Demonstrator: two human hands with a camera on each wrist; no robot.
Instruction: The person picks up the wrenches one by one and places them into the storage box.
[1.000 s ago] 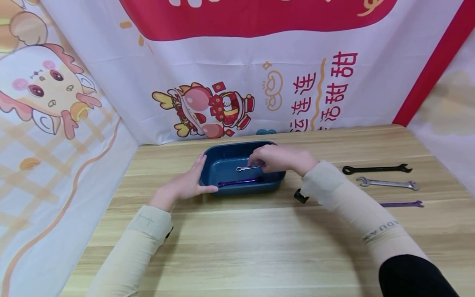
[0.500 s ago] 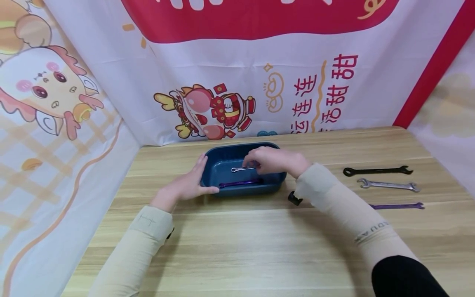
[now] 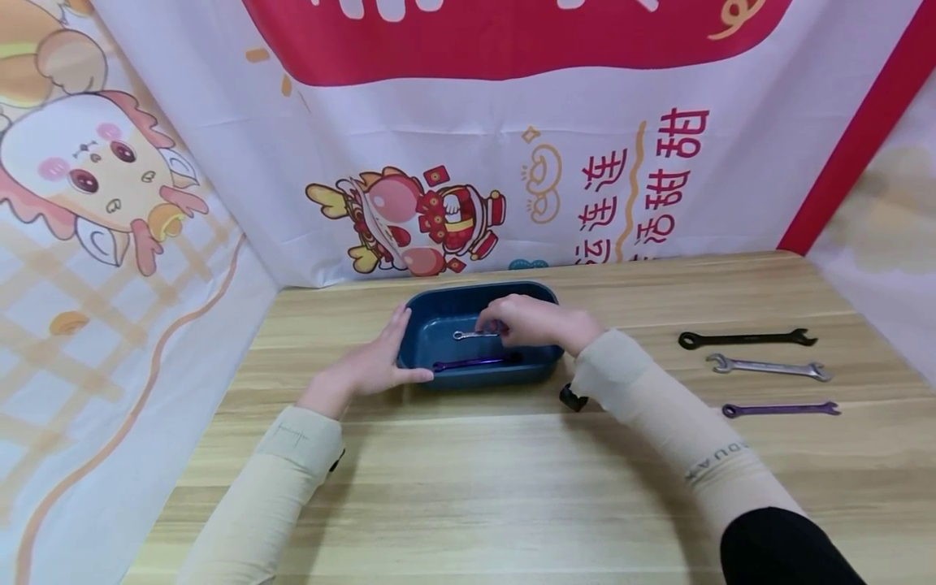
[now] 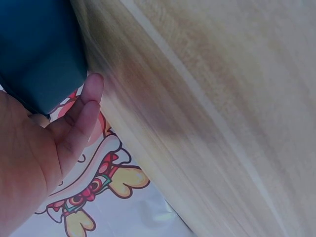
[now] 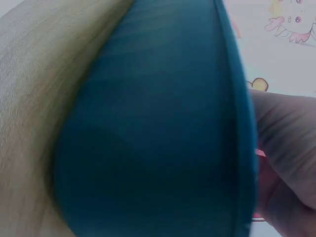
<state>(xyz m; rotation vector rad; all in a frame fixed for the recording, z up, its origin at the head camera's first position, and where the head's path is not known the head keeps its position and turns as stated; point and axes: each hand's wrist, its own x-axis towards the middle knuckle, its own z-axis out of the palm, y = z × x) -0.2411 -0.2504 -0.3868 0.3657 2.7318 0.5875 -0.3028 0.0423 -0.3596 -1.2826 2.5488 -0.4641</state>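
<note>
A dark blue tray (image 3: 486, 377) stands on the wooden table towards the back. Inside it, my right hand (image 3: 530, 321) pinches a small silver wrench (image 3: 464, 335), whose ring end points left. Along the tray's front wall lies a purple wrench (image 3: 471, 362). My left hand (image 3: 366, 361) rests at the tray's left end, fingers straight and thumb at the front corner. In the left wrist view that hand (image 4: 34, 148) is beside the tray (image 4: 39, 49). The tray wall (image 5: 158, 118) hides my right fingertips in the right wrist view; part of the hand (image 5: 291, 143) shows beyond the rim.
To the right on the table (image 3: 468, 479) lie a black wrench (image 3: 746, 338), a silver double open-end wrench (image 3: 768, 367) and another purple wrench (image 3: 782, 409), roughly parallel. A printed cloth (image 3: 453, 122) hangs behind the table, with more cloth at both sides.
My right hand has shifted slightly left inside the tray with the silver wrench. The right forearm has uncovered the purple wrench on the table. My left hand stays at the tray's end.
</note>
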